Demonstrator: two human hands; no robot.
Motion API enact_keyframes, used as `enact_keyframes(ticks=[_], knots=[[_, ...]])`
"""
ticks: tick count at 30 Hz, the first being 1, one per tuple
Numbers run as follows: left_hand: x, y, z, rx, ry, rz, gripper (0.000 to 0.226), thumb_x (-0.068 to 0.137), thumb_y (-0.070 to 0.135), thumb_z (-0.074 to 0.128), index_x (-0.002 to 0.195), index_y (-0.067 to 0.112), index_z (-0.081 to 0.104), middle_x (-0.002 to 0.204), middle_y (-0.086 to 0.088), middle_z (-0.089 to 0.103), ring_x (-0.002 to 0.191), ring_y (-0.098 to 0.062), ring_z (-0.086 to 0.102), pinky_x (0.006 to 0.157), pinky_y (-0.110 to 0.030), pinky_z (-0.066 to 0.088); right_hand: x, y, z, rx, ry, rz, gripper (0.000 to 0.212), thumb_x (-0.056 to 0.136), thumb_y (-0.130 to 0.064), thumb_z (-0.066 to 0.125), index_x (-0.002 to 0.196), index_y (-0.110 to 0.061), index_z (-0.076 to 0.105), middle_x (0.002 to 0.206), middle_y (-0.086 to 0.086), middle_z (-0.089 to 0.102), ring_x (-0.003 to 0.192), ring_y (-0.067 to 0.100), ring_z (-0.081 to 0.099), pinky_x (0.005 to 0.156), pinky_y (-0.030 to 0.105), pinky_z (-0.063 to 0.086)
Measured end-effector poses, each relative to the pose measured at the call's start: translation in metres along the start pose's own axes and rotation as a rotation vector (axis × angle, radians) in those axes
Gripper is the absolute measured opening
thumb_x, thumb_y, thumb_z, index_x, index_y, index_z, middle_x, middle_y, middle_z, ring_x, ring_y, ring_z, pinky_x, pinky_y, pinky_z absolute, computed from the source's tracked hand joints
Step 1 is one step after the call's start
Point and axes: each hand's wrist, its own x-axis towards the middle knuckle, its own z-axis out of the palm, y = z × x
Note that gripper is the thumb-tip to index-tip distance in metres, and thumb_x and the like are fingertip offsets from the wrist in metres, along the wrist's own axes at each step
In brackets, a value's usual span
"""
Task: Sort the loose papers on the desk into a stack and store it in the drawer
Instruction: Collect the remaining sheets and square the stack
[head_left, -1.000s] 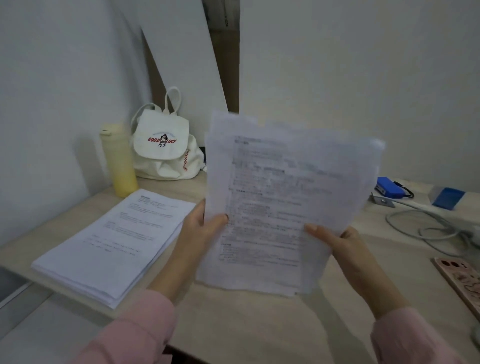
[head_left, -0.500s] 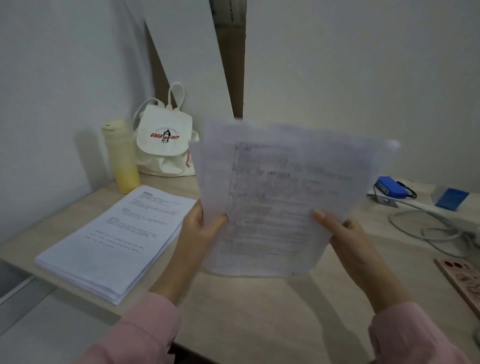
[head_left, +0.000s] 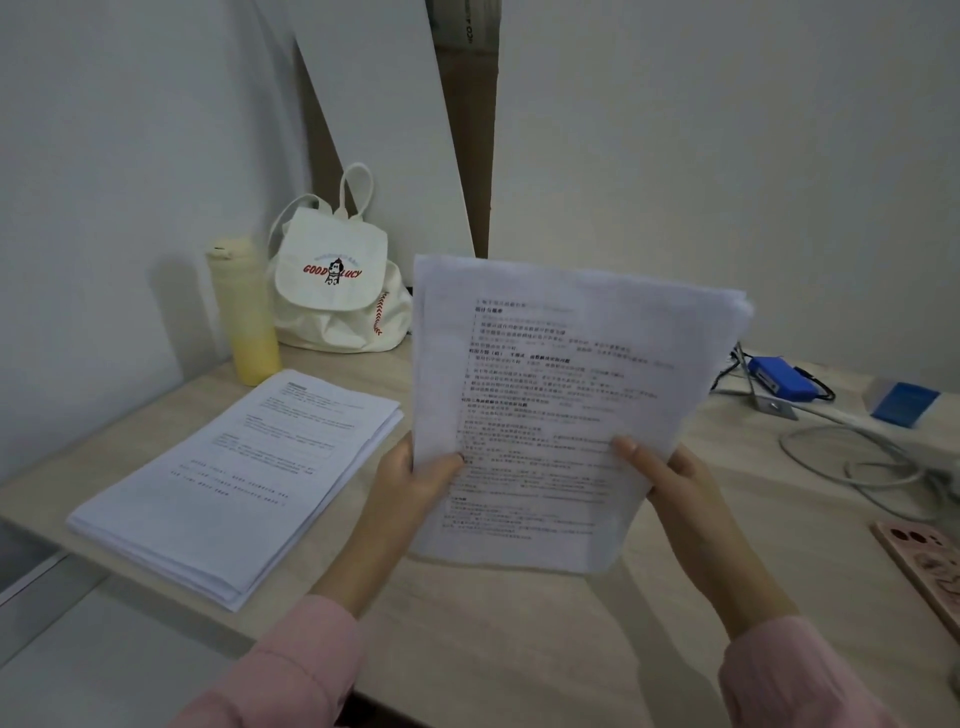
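You hold thin matt paper sheets (head_left: 561, 415); desk (head_left: 519, 649) pale matt wood-grain; bag (head_left: 337, 291) cream cloth, creased.

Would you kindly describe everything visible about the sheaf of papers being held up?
The held sheaf of papers is several white printed sheets, dense black text facing the camera, edges slightly fanned at top right. It stands near upright, tilted, above the desk. The left hand and right hand pinch its lower sides, thumbs in front.

Both hands, left (head_left: 410, 486) and right (head_left: 675, 480), grip upright paper sheaf (head_left: 561, 395) above desk (head_left: 519, 649); paper stack (head_left: 234, 483) lies left.
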Motion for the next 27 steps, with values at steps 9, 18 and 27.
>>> enact_keyframes(ticks=[9, 18, 27], knots=[[0.001, -0.006, -0.021, -0.002, 0.045, -0.044, 0.021, 0.089, 0.019, 0.058, 0.108, 0.027, 0.064, 0.1, 0.008, 0.072, 0.091, -0.012, 0.069, 0.078, -0.025, 0.056, 0.004, 0.022, 0.021, -0.05, -0.028, 0.077, 0.025, 0.092, -0.025, 0.051, 0.114, -0.025, 0.063, 0.106, -0.007, 0.072, 0.096, 0.013, 0.068, 0.082, 0.035, 0.053], [0.023, 0.003, -0.135, 0.465, 0.211, -0.081, 0.012, 0.094, 0.028, 0.049, 0.104, 0.029, 0.054, 0.095, 0.012, 0.062, 0.082, -0.002, 0.059, 0.063, -0.021, 0.043, 0.011, 0.061, 0.122, -0.081, -0.269, 0.324, 0.027, 0.095, -0.014, 0.046, 0.116, -0.022, 0.061, 0.106, -0.004, 0.072, 0.091, 0.017, 0.07, 0.068, 0.026, 0.055], [0.044, -0.033, -0.261, 0.925, 0.276, -0.241, 0.041, 0.093, 0.029, 0.047, 0.132, 0.019, 0.045, 0.133, -0.002, 0.052, 0.12, -0.018, 0.049, 0.093, -0.03, 0.038, 0.032, 0.093, 0.246, 0.147, -0.276, 0.495, 0.026, 0.095, -0.005, 0.041, 0.11, -0.015, 0.059, 0.104, 0.003, 0.069, 0.09, 0.02, 0.067, 0.058, 0.025, 0.056]])
